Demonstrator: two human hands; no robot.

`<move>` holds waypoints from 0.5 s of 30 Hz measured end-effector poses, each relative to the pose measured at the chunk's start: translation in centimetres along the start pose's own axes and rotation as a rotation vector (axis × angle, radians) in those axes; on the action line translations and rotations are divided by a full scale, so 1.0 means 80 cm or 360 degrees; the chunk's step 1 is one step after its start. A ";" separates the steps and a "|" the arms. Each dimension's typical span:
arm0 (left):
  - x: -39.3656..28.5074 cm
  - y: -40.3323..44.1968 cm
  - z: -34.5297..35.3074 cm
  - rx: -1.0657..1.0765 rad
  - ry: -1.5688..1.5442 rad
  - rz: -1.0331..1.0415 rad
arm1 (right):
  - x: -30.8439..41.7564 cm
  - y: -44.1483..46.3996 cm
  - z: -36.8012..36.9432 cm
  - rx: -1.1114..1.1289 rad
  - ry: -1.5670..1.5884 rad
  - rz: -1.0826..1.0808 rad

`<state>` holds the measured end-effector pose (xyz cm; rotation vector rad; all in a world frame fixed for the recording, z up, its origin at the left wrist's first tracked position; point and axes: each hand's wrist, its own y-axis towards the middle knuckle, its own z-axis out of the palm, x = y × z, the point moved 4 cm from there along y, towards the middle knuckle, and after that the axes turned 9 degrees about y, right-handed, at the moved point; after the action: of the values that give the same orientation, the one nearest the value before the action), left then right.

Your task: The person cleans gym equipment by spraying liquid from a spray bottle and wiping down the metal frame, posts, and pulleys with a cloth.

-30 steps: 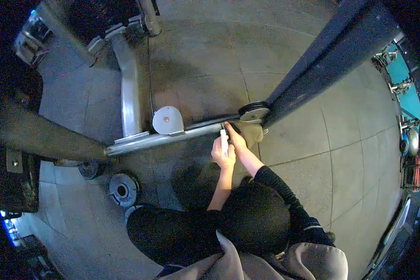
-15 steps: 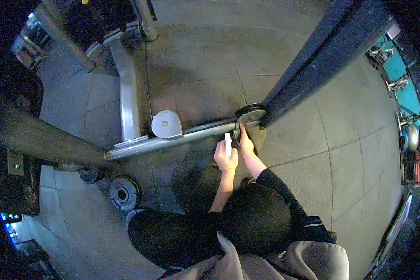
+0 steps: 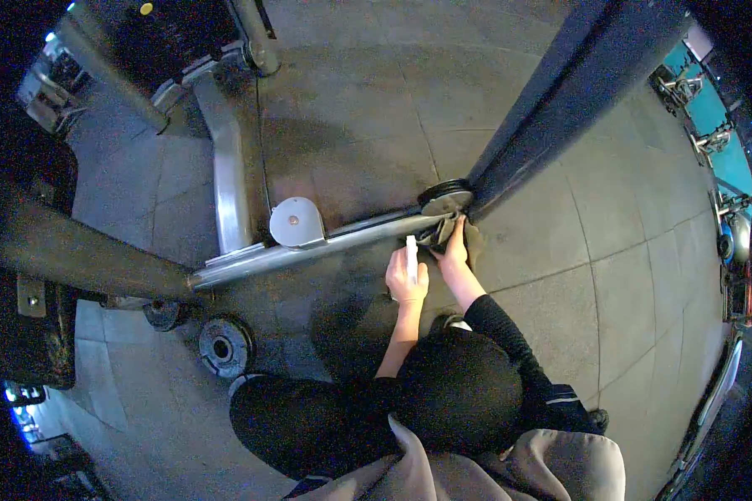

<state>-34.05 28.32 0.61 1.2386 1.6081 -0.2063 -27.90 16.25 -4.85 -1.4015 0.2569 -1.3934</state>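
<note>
My left hand is closed around a narrow white object that points up past my fingers; its kind I cannot make out. It is just below the silver metal rail of a gym machine. My right hand presses a crumpled grey-brown cloth against the rail's right end. Part of the cloth hangs down beside my fingers. Right behind the cloth is a round foot with a dark rim, at the base of the thick dark post.
A silver round cover sits on the rail. Weight plates lie on the tiled floor at lower left. A silver frame leg joins the rail from behind. More gym equipment stands along the right edge.
My right hand has shifted slightly right, and the cloth is now bunched over the rail's end instead of hanging beside the hand. My left hand has barely moved.
</note>
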 end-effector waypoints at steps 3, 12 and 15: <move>0.004 0.003 0.002 -0.0024 -0.0105 -0.0103 | 0.011 -0.010 -0.003 0.0085 -0.0084 -0.0114; 0.001 0.003 0.007 0.0016 -0.0032 -0.0192 | 0.029 0.010 -0.031 0.0984 -0.1240 -0.1282; 0.002 0.002 0.007 -0.0001 -0.0069 -0.0169 | 0.135 -0.061 0.002 0.1564 -0.1495 -0.1388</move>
<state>-33.55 28.15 0.30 1.1416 1.6376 -0.2978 -27.19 9.94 5.18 -1.1321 -1.5864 -1.0308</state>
